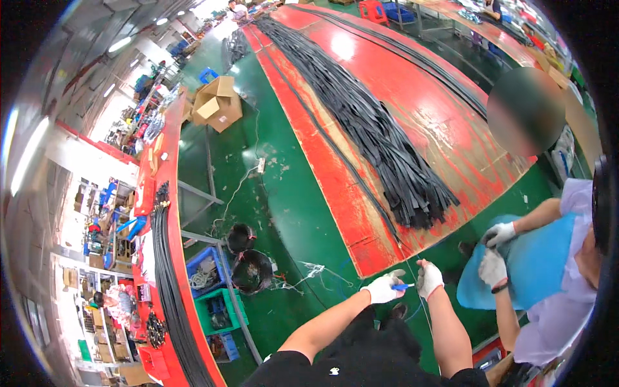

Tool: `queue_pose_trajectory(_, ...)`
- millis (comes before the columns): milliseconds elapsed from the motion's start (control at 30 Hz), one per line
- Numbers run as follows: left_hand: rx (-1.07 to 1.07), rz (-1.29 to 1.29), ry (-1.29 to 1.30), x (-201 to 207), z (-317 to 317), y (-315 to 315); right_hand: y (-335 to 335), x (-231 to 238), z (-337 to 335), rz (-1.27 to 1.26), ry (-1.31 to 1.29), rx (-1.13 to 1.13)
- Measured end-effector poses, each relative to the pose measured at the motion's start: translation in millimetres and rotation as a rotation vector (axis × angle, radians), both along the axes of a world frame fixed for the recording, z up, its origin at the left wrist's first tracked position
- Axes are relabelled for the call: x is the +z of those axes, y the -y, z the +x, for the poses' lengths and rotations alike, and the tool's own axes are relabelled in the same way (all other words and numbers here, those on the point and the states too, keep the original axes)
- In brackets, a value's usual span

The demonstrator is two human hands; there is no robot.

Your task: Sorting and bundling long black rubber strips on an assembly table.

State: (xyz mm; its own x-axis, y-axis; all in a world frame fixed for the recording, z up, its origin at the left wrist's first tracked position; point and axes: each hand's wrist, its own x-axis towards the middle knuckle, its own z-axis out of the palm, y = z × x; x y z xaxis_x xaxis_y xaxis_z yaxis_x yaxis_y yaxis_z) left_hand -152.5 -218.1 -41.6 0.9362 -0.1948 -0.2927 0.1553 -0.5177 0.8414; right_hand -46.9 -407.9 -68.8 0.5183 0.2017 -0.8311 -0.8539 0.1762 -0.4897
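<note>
My left hand (385, 287), in a white glove, is closed around a small blue pen-like tool (402, 286) that points toward my other hand. My right hand (430, 280), also gloved with bare fingertips showing, is closed at a thin pale cord (427, 317). That cord runs from near the table's corner down past my right forearm. Just beyond my hands is the near end of a red table (371, 255). A narrow black strip (361, 177) lies along its left side, and a thick bundle of flat black strips (387, 142) lies beside it.
On the right stands a co-worker with gloved hands (495, 255) and a blue apron (522, 258). To the left, a red bench (169, 142) carries long black strips (169, 284). Black buckets (251, 271), a green crate (216, 309) and tangled cord (314, 269) are on the floor side.
</note>
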Motion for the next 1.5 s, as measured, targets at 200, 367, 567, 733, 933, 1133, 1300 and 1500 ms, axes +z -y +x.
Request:
queue_pose_trajectory(200, -0.219, -0.134, -0.137, 4.9, -25.8, 81.1, 52.9, 53.9, -13.9, 0.211, -0.099, 0.070)
queue_pose_trajectory(367, -0.063, -0.645, -0.257, 14.4, -28.4, 121.4, 79.6, 103.6, -0.4, 0.310, -0.220, 0.079)
queue_pose_trajectory(567, 0.067, -0.213, -0.314, 57.7, -20.5, 115.3, 92.5, 78.0, 2.1, 0.204, -0.007, -0.090)
queue_pose_trajectory(733, 0.155, -0.077, -0.206, 72.3, -30.4, 106.0, 107.2, 53.4, 6.8, 0.022, 0.264, 0.017)
queue_pose_trajectory(933, 0.105, 0.113, -0.117, 86.4, -35.7, 104.5, 142.5, 53.0, 25.8, -0.200, 0.428, 0.238)
queue_pose_trajectory(1133, 0.052, 0.141, 0.023, 74.4, -38.0, 95.8, 116.5, 56.7, 28.4, -0.207, 0.398, 0.448)
queue_pose_trajectory(1300, -0.055, 0.141, 0.059, 70.0, -34.9, 78.8, 80.4, 50.9, 30.0, -0.140, 0.366, 0.545)
queue_pose_trajectory(1500, -0.180, 0.125, 0.001, 46.8, -26.0, 59.4, 32.6, 11.1, 47.2, -0.459, 0.586, 0.837)
